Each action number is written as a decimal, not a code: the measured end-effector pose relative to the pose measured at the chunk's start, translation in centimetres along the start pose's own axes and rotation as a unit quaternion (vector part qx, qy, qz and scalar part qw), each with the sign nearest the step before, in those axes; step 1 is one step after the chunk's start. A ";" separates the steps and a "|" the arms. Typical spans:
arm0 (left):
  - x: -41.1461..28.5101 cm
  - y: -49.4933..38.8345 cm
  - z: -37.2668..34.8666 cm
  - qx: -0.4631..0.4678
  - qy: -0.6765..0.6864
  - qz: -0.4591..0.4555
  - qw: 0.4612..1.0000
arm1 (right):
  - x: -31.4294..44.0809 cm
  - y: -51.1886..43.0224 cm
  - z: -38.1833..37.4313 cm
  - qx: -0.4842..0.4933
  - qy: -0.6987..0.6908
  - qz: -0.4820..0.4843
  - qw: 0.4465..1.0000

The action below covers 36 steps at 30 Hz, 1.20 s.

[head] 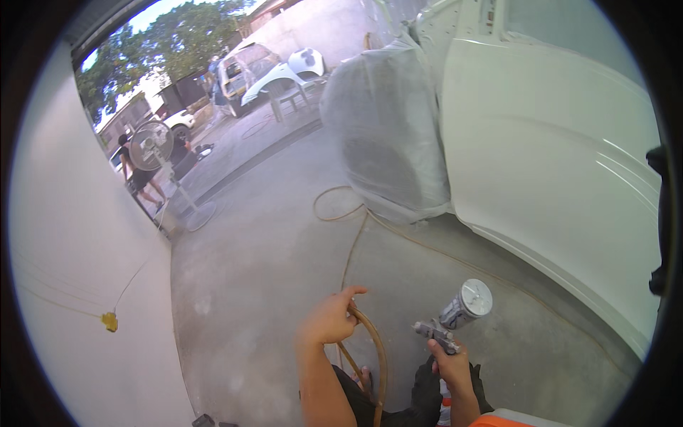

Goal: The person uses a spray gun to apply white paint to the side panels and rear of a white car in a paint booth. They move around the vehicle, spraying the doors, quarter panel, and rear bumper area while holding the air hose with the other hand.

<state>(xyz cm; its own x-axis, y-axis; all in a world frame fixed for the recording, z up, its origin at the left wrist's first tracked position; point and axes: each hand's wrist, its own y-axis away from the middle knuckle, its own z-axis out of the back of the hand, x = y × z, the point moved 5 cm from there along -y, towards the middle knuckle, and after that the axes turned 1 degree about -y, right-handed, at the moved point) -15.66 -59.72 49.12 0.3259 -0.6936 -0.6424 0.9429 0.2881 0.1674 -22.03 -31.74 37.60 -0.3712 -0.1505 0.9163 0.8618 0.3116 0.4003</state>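
Observation:
My right hand (452, 365) grips a metal paint spray gun (438, 335) by its handle, low in the view. Joined to the gun is a paint-stained cup with a white lid (476, 298), tilted to the upper right. In my left hand (333, 320) is a tan air hose (380, 352), which bends over the fingers and drops toward my feet. One finger of that hand sticks out to the right. To the right stands a white car door (539, 139), glossy and apart from both hands. Plastic masking film (389, 123) covers the car part beside it.
More hose (427, 245) loops across the concrete floor (256, 288). A pedestal fan (200, 216) and a person (140, 171) are at the left opening. A yellow power outlet (110, 322) hangs by the white wall (80, 213). Outside are a chair (283, 96) and a masked vehicle (251, 66).

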 end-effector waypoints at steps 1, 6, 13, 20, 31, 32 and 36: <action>-0.5 -0.4 -0.1 0.005 -0.018 -0.009 1.000 | 0.3 0.0 0.1 0.009 -0.006 0.002 1.000; -0.4 -3.4 -0.9 0.022 -0.058 -0.019 0.998 | 0.7 -0.8 -0.1 0.020 0.015 0.056 0.998; 3.9 -7.4 -1.9 0.029 -0.081 -0.083 0.993 | 1.4 -0.7 -0.4 0.005 0.087 0.143 0.986; 8.1 -9.4 -2.1 0.047 -0.071 -0.135 0.987 | 1.5 0.4 -0.4 -0.050 0.085 0.181 0.978; 9.7 -14.6 -3.8 0.111 -0.125 -0.134 0.977 | 2.8 2.7 -0.9 -0.122 0.073 0.213 0.967; 9.9 -14.9 -3.9 0.108 -0.121 -0.145 0.976 | 2.9 2.7 -1.0 -0.133 0.071 0.218 0.964; 11.2 -15.4 -3.3 0.121 -0.087 -0.162 0.976 | 3.0 2.6 -1.6 -0.162 0.071 0.209 0.962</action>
<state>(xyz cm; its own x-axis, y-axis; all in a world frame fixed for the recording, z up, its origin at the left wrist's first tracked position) -26.74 -69.78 36.90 -0.0042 -0.8300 -0.5578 0.9803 -0.1134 0.1615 -20.34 -32.90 41.36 0.0627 -0.2087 0.9760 0.9965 0.0676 -0.0495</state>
